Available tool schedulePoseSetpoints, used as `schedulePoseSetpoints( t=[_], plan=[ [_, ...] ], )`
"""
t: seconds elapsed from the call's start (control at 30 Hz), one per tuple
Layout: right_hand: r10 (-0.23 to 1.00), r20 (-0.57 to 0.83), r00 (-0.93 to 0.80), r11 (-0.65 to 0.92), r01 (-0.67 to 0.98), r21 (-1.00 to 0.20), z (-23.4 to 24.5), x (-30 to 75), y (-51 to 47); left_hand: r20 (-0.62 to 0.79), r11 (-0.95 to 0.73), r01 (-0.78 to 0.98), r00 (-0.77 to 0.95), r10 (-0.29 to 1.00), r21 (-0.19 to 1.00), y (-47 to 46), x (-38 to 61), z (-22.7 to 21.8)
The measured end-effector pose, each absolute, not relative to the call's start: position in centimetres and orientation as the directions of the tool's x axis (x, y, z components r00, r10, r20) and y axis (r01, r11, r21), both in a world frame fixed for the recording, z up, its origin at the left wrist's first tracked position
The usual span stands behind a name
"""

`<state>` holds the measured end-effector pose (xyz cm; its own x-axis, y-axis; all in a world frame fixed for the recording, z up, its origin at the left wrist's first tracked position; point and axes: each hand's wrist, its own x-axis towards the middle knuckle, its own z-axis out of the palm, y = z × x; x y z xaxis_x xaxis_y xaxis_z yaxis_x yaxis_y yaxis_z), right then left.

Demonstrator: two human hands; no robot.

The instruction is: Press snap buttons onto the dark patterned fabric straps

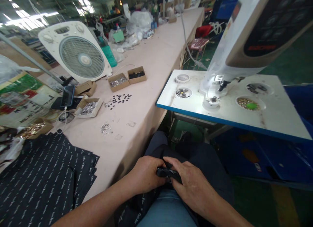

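Nearest, above the person's lap, the left hand [148,174] and the right hand [192,184] are close together, both pinching a narrow folded strip of black cloth with pale markings [168,174]; some fingertips are hidden behind it. Below the hands, black fabric with white lettering [140,204] lies over the lap beside light blue clothing [167,209].

To the left, a stack of black fabric sheets printed with rows of white lettering [36,181] lies on the long pinkish-beige worktop [137,132]. Beyond the stack are a small heap of tiny silver pieces [105,128], then a scatter of small round black pieces [119,99]. Beside these stands a shallow pale cardboard box of silver pieces [90,115], with a dark smartphone on a white cable [67,96] to its left.

To the right, a white-and-grey machine [225,54] stands over a smaller white worktop with a blue edge [186,106]; its round wells hold small metal parts.

Farther along the long worktop are two small brown cardboard boxes [121,87], a white box fan [83,55], a teal bottle [109,54] and crumpled clear plastic bags [140,21].
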<state>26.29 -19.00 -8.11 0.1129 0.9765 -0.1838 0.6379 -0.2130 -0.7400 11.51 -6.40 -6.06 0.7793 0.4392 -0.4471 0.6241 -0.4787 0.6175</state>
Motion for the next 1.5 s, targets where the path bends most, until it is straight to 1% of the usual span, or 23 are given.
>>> schedulePoseSetpoints(
  t=[0.07,0.13,0.2,0.3,0.4,0.5,0.63,0.8,0.93,1.03,1.13,1.23,1.3,1.33,1.4,1.5],
  plan=[
    [0.968,-0.219,0.119,-0.248,0.551,-0.797,-7.9,26.7,-18.7,-0.473,-0.411,0.622,0.779,0.411,0.666,-6.1,11.4,-6.2],
    [0.956,-0.274,0.103,-0.292,0.411,-0.864,-7.7,27.1,-18.4,-0.515,-0.286,0.610,0.785,0.344,0.739,-5.6,11.2,-6.4],
    [0.943,-0.324,0.074,-0.332,0.271,-0.904,-7.4,27.5,-18.2,-0.547,-0.162,0.599,0.790,0.277,0.784,-5.2,11.1,-6.4],
    [0.921,-0.387,0.043,-0.390,0.110,-0.914,-7.2,27.7,-18.0,-0.583,-0.065,0.613,0.774,0.247,0.787,-4.9,11.0,-6.1],
    [0.905,-0.426,0.025,-0.426,-0.007,-0.905,-7.2,27.8,-17.9,-0.624,0.034,0.635,0.746,0.233,0.772,-4.9,11.1,-5.7],
    [0.891,-0.454,0.005,-0.451,-0.093,-0.887,-7.4,27.8,-17.8,-0.646,0.095,0.643,0.733,0.212,0.760,-4.9,11.1,-5.8],
    [0.869,-0.493,-0.036,-0.491,-0.189,-0.851,-7.6,28.0,-17.9,-0.649,0.070,0.650,0.734,0.201,0.756,-4.7,10.7,-6.4],
    [0.880,-0.468,-0.077,-0.474,-0.206,-0.856,-8.0,28.2,-18.1,-0.655,0.091,0.650,0.738,0.162,0.755,-4.7,10.5,-6.7],
    [0.882,-0.466,-0.067,-0.467,-0.235,-0.852,-8.7,28.2,-18.2,-0.659,0.128,0.647,0.729,0.185,0.752,-5.0,10.6,-6.5],
    [0.881,-0.472,-0.033,-0.468,-0.209,-0.859,-8.8,28.3,-18.0,-0.671,0.166,0.651,0.710,0.213,0.741,-5.3,10.7,-6.6],
    [0.889,-0.457,-0.019,-0.456,-0.124,-0.881,-8.4,28.8,-17.8,-0.659,0.231,0.618,0.719,0.221,0.752,-5.8,10.6,-7.2],
    [0.899,-0.432,-0.067,-0.436,-0.063,-0.898,-8.2,30.0,-17.5,-0.643,0.354,0.554,0.734,0.218,0.753,-6.3,10.4,-7.7],
    [0.896,-0.426,-0.127,-0.430,-0.005,-0.903,-8.2,31.1,-17.2,-0.636,0.434,0.518,0.750,0.184,0.737,-6.4,10.2,-7.8],
    [0.894,-0.423,-0.146,-0.420,0.054,-0.906,-8.1,31.6,-17.0,-0.632,0.468,0.504,0.757,0.166,0.726,-6.5,10.2,-7.8],
    [0.904,-0.398,-0.158,-0.360,0.227,-0.905,-7.9,32.6,-16.5,-0.628,0.522,0.483,0.766,0.137,0.703,-6.5,10.1,-7.7],
    [0.943,-0.290,-0.161,-0.178,0.491,-0.853,-7.6,33.4,-15.9,-0.620,0.552,0.471,0.776,0.111,0.688,-7.0,10.1,-8.0]
  ],
)
